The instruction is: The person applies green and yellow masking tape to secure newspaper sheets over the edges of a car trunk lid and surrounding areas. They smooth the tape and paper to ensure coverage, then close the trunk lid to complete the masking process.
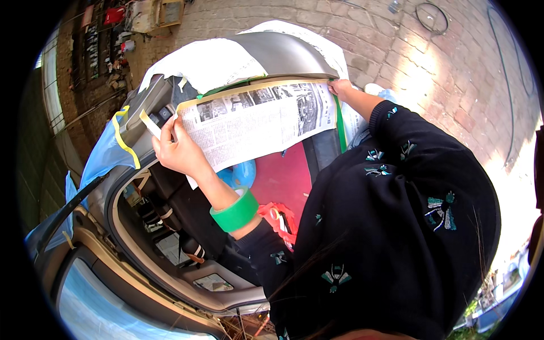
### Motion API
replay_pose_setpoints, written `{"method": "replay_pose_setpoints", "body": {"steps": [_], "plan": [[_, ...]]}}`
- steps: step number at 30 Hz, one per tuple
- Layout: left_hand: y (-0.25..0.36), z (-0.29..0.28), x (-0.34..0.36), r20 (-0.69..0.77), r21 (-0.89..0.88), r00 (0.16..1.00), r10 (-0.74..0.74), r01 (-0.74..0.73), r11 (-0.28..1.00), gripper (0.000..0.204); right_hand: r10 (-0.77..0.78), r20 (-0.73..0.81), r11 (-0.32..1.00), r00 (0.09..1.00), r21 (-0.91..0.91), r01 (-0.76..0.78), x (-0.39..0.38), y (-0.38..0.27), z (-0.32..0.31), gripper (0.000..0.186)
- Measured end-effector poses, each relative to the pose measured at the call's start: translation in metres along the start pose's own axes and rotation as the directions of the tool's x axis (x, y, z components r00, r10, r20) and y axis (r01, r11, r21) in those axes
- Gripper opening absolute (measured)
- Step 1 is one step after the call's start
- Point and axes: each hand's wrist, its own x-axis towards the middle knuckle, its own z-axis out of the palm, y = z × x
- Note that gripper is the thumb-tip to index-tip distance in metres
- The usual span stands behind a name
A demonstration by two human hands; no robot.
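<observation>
"Specify the garment."
"Black top (379, 226), long-sleeved, decorated with winged-insect motifs (442, 212) in teal and silver. With the torso as dial, one motif sits near three o'clock, another between seven and eight."
"Sleeves?"
"Right sleeve (394, 122): twelve o'clock, motifs repeated. Left sleeve (265, 249): nine o'clock. Beyond its cuff, one green tape roll (233, 212), worn as a bracelet."

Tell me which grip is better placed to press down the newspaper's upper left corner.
Left, probably: the left grip is at that corner of the newspaper; the right grip is at the opposite end.
</observation>
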Motion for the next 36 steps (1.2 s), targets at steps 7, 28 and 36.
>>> {"method": "replay_pose_setpoints", "body": {"steps": [7, 28, 36], "plan": [[0.013, 0.0, 0.001, -0.04, -0.028, 0.999, 0.033, -0.034, 0.999, 0.01, 0.073, -0.027, 0.997, 0.997, 0.018, -0.073, 0.001, 0.0, 0.007, 0.013], [0.051, -0.003, 0.032, -0.011, -0.145, 0.975, 0.22, -0.219, 0.965, 0.009, 0.061, -0.026, 0.998, 0.998, 0.017, -0.061, -0.005, 0.011, 0.025, 0.007], [0.047, 0.006, 0.034, -0.049, 0.019, 0.971, 0.233, -0.233, 0.972, 0.007, -0.011, -0.001, 0.999, 1.0, 0.033, 0.011, -0.004, 0.013, 0.019, 0.005]]}}
